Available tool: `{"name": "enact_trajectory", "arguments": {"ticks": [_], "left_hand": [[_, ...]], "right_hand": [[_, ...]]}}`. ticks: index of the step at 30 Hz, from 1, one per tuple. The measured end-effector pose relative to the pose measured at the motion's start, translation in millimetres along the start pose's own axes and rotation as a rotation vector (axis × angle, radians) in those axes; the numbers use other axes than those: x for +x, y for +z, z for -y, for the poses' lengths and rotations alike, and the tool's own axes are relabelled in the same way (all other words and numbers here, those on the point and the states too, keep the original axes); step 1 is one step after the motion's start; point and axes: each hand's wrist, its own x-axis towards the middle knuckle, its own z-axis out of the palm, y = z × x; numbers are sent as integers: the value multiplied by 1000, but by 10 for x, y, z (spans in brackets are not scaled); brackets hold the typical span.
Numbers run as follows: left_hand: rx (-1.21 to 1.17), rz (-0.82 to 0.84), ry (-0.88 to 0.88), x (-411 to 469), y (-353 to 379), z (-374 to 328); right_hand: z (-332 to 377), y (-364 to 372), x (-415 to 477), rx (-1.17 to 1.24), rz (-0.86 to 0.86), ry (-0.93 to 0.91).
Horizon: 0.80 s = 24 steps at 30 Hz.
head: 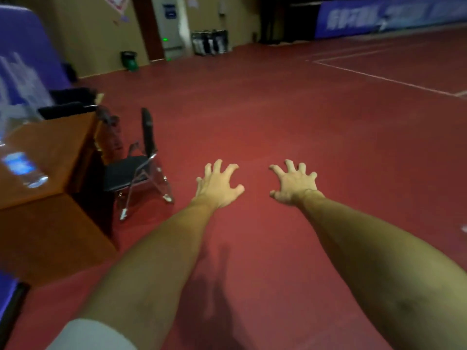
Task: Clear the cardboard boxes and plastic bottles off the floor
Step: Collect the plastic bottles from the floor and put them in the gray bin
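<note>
Left hand and right hand are hovering apart, splayed and empty, over red court floor showing no boxes or bottles ahead.

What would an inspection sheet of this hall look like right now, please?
Surface: red floor with white lines; no litter seen on it.
Job's things: blurred bottle on the desk; no boxes seen.
Clutter: folding chair beside the desk.
Grips: left hand and right hand spread, holding nothing.
Cables: nothing seen.
Surroundings: green bin by the far wall; blue banner.
</note>
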Motion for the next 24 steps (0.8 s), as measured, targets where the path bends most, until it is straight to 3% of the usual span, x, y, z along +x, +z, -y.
{"name": "enact_trajectory", "arguments": {"ticks": [9, 16, 24], "left_hand": [[-12, 128, 362, 1324, 894, -1975], [13, 206, 541, 2285, 1524, -3357], [80, 305, 780, 2650, 2381, -5324]], "right_hand": [[-2120, 321, 261, -1, 27, 354], [-3555, 512, 528, 39, 30, 558], [-5372, 903, 214, 139, 74, 812]]}}
